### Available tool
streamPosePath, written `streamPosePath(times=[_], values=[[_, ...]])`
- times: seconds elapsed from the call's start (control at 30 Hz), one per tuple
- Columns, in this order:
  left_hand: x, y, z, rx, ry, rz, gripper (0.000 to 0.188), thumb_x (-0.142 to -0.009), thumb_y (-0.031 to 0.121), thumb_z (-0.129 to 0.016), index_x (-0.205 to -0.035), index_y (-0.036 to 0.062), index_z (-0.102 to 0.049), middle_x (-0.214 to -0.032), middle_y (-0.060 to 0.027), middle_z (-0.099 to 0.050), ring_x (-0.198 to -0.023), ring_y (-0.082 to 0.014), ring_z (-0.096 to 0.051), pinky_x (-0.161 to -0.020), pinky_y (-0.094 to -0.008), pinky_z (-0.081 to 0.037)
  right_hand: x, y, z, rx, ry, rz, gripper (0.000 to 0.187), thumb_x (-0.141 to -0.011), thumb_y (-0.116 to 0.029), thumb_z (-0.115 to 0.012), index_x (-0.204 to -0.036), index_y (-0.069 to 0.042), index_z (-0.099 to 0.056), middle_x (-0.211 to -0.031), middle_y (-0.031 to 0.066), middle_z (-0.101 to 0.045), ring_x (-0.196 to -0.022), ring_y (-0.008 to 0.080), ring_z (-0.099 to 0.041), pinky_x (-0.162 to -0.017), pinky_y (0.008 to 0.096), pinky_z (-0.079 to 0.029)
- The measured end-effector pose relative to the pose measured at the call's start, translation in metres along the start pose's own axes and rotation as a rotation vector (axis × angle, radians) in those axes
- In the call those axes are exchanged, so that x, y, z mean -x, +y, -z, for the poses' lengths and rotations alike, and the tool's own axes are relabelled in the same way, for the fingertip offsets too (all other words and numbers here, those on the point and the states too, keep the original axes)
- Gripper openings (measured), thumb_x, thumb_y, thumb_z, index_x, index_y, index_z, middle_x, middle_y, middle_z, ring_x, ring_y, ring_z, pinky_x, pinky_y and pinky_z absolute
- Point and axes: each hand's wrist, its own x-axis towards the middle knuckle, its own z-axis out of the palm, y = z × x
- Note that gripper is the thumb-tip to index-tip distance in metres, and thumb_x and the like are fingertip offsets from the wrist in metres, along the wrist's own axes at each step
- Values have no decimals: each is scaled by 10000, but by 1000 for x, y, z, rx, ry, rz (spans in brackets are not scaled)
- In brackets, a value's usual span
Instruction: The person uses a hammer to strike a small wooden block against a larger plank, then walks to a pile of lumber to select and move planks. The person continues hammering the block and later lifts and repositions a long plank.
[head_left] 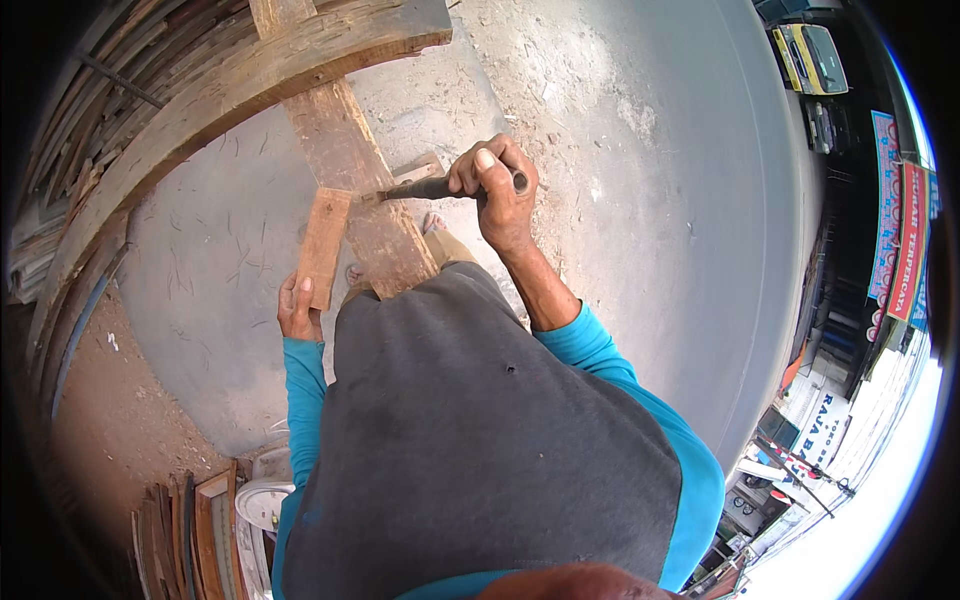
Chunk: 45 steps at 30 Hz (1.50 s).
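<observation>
My left hand [299, 308] is closed on the lower end of a short reddish-brown wood block [325, 240]. The block stands slanted along the left edge of a worn plank [395, 245], its upper end beside the plank. My right hand [505, 200] is wrapped round a dark, tube-like handle with a hollow end. This hand tool [425, 188] lies across, over the plank, its narrow tip near the block's upper right corner. Whether the tip touches the wood, and what kind of tool it is, I cannot make out.
A thick timber beam [250, 80] crosses the plank farther off. Long boards [120, 110] are stacked at the far left, with more upright wood pieces [185, 530] at the lower left. A road [700, 230] runs along the right, with a yellow vehicle [808, 60] and shopfront banners [905, 240].
</observation>
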Motion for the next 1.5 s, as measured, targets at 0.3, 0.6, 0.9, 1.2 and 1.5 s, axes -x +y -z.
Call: streamPosePath(times=[0.3, 0.6, 0.9, 1.2, 1.5], values=[[-36, -26, -20, -464, -263, 153, 664, -856, 289, -731, -1328, -81, -446, -1149, -225, -640, -1023, -265, -666, -845, -363, -565, 50, -10, 14, 700, -178, -82, 330, -996, -334, -552, -1006, -16, -637, -951, 125, -634, -867, 239, -610, -789, 359, -494], [-35, -38, -31, -718, -132, 20, 723, -866, 442, -647, -1347, -74, -491, -1234, -274, -615, -1134, -331, -616, -968, -393, -481, 106, -38, 13, 481, -406, -586, 590, -786, -210, -833, -1314, -92, -598, -1087, 119, -696, -998, 208, -685, -865, 357, -564], [-31, -51, -34, -653, -75, -35, 691, -854, 426, -649, -1325, -60, -512, -1240, -256, -621, -1128, -312, -622, -967, -380, -476, 137, -13, 24, 692, -490, -267, 547, -808, -118, -797, -1317, -92, -600, -1128, 110, -655, -890, 166, -657, -784, 315, -563], [-22, -38, -57, -617, -67, 4, 720, -852, 431, -658, -1324, -82, -479, -1254, -271, -601, -1130, -335, -618, -985, -381, -472, 51, 21, -32, 181, -207, 117, 201, -974, -171, -579, -836, -25, -572, -688, 58, -628, -637, 98, -574, -590, 263, -473], [-23, -58, -64, -751, -48, 116, 886, -881, 513, -607, -1430, -116, -309, -1396, -324, -476, -1283, -389, -512, -1076, -389, -404, 7, -3, -85, 332, -81, 47, 316, -983, -238, -581, -728, -56, -539, -563, 35, -520, -509, 115, -511, -517, 312, -464]])
